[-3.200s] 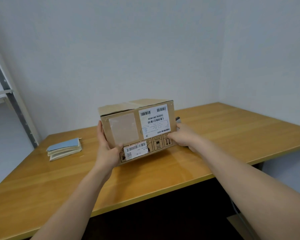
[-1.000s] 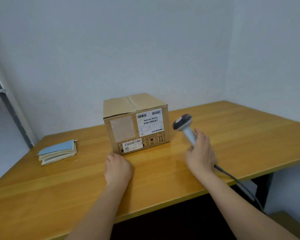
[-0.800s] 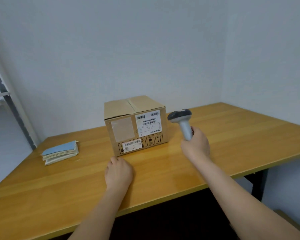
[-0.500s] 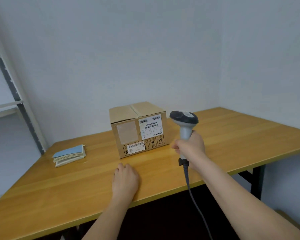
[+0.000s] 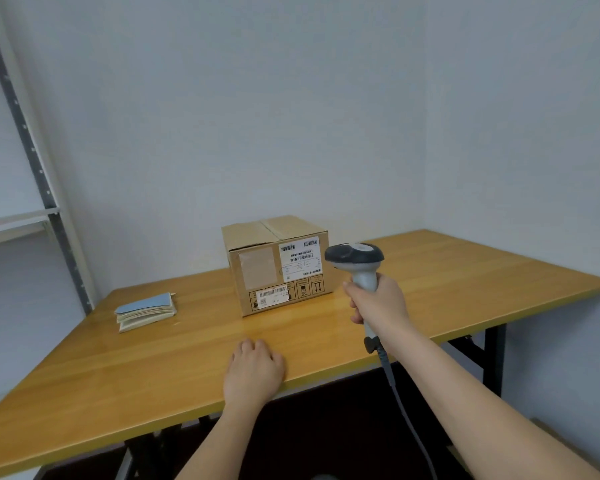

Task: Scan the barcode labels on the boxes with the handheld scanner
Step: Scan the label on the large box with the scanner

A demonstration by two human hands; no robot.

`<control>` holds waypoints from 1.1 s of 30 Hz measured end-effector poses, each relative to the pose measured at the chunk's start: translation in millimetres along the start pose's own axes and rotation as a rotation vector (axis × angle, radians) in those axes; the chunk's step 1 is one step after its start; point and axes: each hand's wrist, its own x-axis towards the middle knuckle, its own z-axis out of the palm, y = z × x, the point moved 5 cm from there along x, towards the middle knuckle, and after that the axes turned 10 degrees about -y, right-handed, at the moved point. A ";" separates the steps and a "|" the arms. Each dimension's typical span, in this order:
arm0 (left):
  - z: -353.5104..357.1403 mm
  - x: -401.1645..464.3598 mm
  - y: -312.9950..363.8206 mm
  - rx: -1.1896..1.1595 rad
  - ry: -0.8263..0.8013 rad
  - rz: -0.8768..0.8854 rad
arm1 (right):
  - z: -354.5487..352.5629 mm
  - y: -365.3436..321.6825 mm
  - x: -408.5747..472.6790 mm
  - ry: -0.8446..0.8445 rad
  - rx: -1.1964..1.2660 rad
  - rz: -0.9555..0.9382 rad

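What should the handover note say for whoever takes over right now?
Right hand: fingers wrapped around the handle of the handheld scanner, held upright above the table, head turned toward the box; its cable hangs off the front edge.
Left hand: empty, resting palm down near the table's front edge.
Cardboard box: on the table, closed, label side facing the person. Large white label upper right, small barcode label lower middle.
Done: box placed, scanner in hand.
Left: aim and scan the labels; no scan beam is visible.
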 end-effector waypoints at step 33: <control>3.4 -2.0 -1.3 0.059 -0.018 0.020 | 17.6 29.2 -41.2 0.137 -0.151 -0.132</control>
